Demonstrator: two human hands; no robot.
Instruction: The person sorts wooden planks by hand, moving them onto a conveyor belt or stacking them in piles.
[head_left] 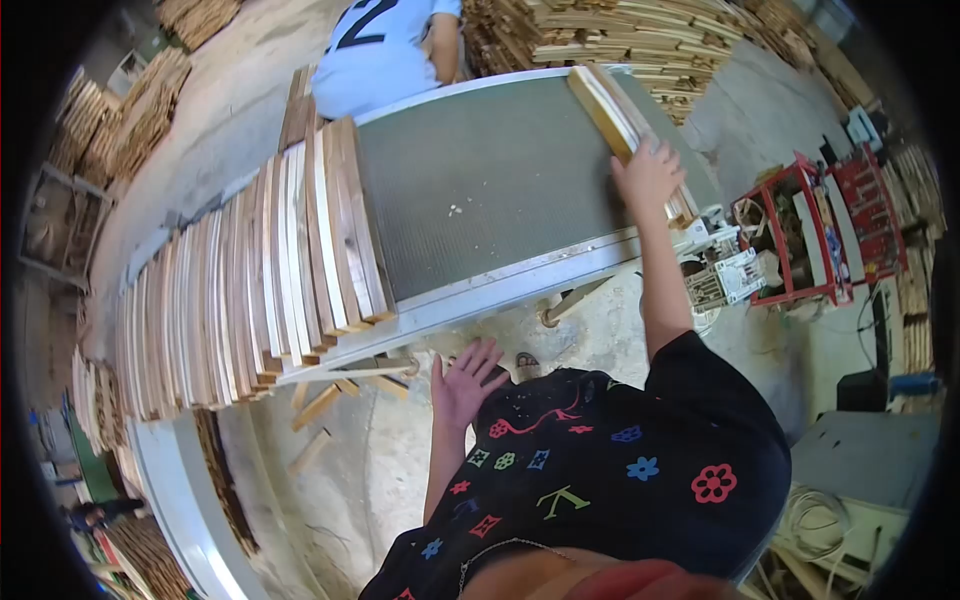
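My right hand (pixel 648 182) is laid across a few narrow wooden boards (pixel 610 112) at the right end of the conveyor table. Its thumb lies on their left side and the fingers reach over toward the right, gripping them. My left hand (pixel 468 383) hangs in the air in front of my body, below the table's near edge, fingers spread and holding nothing. A long row of wooden boards (pixel 300 250) stands side by side at the table's left part. Between the two groups shows the dark green belt surface (pixel 500 180), with small pale chips on it.
A metal rail (pixel 500 295) edges the near side. Across the table is a person in a light blue shirt (pixel 380 50). Red shelving (pixel 800 230) and a small machine (pixel 725 275) stand right. Wood offcuts (pixel 320 408) lie on the floor; stacked lumber (pixel 630 40) stands behind.
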